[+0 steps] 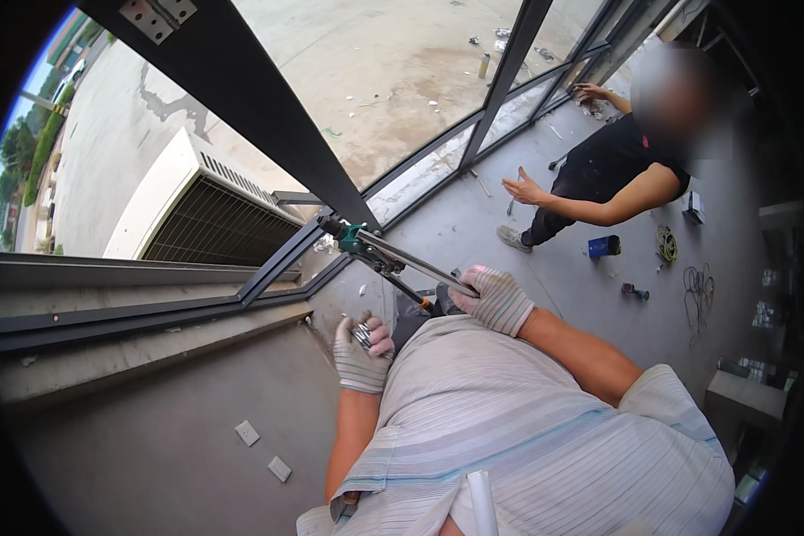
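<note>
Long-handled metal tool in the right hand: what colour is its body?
Green body, best in the head view.

Tool handle (424, 267) is metal, gloves (502, 301) matt cloth

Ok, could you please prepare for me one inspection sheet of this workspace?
Surface: grey floor, with a white scrap on it.
Job's things: green-headed lever tool near the dark metal post, contact unclear; shiny metal pieces.
Clutter: blue container on the floor.
Hands: gloved left hand closed around the metal pieces; gloved right hand gripping the lever tool.
Cables: yellow-green coil and thin dark loops, both on the floor.
Surroundings: co-worker at right; white air-conditioner unit outside; two white wall plates.
</note>
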Demonstrator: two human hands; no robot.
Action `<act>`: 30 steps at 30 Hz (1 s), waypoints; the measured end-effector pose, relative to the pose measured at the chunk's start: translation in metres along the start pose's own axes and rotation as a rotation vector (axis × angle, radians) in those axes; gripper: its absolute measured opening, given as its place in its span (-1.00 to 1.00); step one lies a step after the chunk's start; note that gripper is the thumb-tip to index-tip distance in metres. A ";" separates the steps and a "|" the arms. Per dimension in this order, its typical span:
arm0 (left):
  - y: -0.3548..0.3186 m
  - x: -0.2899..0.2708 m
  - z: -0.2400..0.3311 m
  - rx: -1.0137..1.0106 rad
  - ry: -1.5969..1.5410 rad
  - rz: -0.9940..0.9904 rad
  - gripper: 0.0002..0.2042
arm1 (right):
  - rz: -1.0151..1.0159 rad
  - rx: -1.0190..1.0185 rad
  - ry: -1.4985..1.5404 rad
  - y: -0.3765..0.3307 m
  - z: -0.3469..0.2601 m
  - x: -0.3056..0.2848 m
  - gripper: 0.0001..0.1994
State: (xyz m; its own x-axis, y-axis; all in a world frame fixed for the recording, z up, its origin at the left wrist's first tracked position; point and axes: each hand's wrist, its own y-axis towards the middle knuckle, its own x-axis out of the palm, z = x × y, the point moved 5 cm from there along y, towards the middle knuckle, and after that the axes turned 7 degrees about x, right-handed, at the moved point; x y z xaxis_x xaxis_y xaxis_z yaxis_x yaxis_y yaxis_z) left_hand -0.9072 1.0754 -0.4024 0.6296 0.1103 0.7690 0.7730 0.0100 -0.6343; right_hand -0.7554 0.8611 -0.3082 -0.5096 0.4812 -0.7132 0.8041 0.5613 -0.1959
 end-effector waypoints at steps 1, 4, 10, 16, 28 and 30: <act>0.002 -0.006 -0.004 -0.031 -0.004 0.029 -0.65 | 0.009 -0.013 0.016 0.002 -0.001 -0.002 -0.69; 0.008 -0.013 -0.004 -0.066 -0.107 -0.021 -0.66 | 0.003 0.029 -0.022 0.002 0.001 -0.004 -0.69; 0.011 -0.024 -0.006 -0.105 -0.035 0.043 -0.63 | -0.039 0.095 0.015 0.004 0.003 -0.005 -0.69; 0.008 -0.003 0.016 -0.020 0.101 -0.100 -0.63 | 0.028 0.002 0.005 0.005 0.013 0.001 -0.74; -0.008 0.053 0.018 0.198 0.262 -0.196 -0.57 | 0.090 -0.009 -0.029 -0.001 0.006 -0.007 -0.72; -0.010 0.054 0.018 0.210 0.273 -0.227 -0.59 | 0.053 0.019 -0.021 -0.002 0.005 -0.010 -0.72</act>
State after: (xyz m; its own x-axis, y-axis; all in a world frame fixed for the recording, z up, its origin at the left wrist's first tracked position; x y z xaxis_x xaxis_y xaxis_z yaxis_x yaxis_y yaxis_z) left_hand -0.8819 1.0993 -0.3559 0.4643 -0.1860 0.8659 0.8798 0.2098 -0.4266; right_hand -0.7507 0.8518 -0.3039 -0.4599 0.4953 -0.7370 0.8354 0.5227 -0.1700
